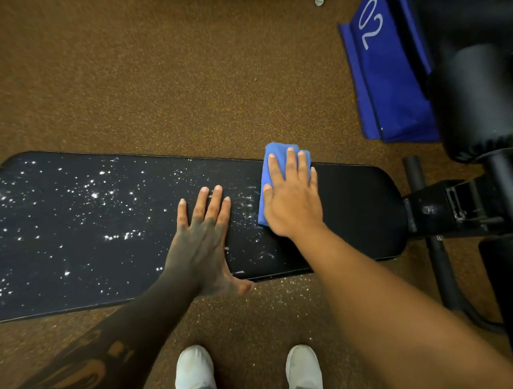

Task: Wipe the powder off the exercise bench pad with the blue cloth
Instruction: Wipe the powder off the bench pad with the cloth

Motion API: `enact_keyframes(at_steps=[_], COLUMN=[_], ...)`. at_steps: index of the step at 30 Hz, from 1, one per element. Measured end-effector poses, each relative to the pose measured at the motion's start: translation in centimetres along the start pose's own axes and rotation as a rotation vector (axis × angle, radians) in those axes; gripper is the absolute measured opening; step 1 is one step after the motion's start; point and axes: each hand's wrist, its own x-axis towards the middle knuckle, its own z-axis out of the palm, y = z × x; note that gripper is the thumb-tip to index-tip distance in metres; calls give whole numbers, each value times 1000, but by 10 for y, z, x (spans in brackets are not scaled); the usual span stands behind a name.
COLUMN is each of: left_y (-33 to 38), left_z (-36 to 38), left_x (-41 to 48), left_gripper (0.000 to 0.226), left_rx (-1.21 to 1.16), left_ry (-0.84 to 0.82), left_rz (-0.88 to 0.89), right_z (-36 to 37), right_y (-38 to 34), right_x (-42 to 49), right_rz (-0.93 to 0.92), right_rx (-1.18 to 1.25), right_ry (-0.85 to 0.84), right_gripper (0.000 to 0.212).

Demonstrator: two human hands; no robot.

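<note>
The black bench pad (356, 211) lies across the view from left to right. White powder (94, 195) speckles its left and middle parts, while the right end looks dark and bare. The folded blue cloth (275, 156) sits on the pad's far edge, right of the middle. My right hand (292, 204) presses flat on the cloth with straight fingers. My left hand (205, 237) rests flat on the pad just left of the cloth, thumb over the near edge.
Black foam rollers (479, 102) and the bench's metal frame (450, 208) stand at the right. A blue bag marked 02 (389, 72) lies on the brown carpet at the back right. My two white shoes (194, 371) stand near the pad, with powder on the carpet (289, 292).
</note>
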Motion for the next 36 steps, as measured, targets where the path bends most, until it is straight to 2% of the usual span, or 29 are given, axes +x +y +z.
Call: enact_keyframes(at_steps=[2, 6, 7, 11, 13, 15, 17, 21, 25, 32, 36], left_y=[0, 0, -1, -4, -4, -4, -5, -6, -10, -20, -20], left_z=[1, -1, -2, -1, 0, 1, 0, 1, 2, 4, 4], left_x=[0, 0, -1, -2, -1, -2, -2, -3, -6, -10, -10], left_gripper=[163, 163, 163, 163, 161, 161, 161, 161, 161, 156, 157], left_rx=[6, 6, 0, 10, 12, 3, -13, -6, 13, 25, 7], left_ry=[0, 3, 6, 0, 5, 6, 11, 20, 18, 6, -4], left_rz=[-5, 2, 6, 24, 23, 26, 28, 29, 16, 19, 23], right_z=[3, -5, -7, -3, 1, 0, -7, -19, -9, 7, 5], right_y=[-18, -2, 6, -3, -20, -20, -10, -13, -30, -36, -36], right_x=[-4, -5, 0, 9, -1, -11, -10, 10, 22, -38, -13], right_rz=[-6, -429, -453, -126, -155, -311, -392, -263, -186, -180, -65], right_rx=[31, -58, -66, 7, 20, -22, -44, -50, 28, 79, 98], right_ry=[20, -32, -41, -3, 5, -14, -25, 82, -60, 2, 7], right_gripper=[62, 60, 59, 60, 61, 61, 62, 62, 57, 59, 57])
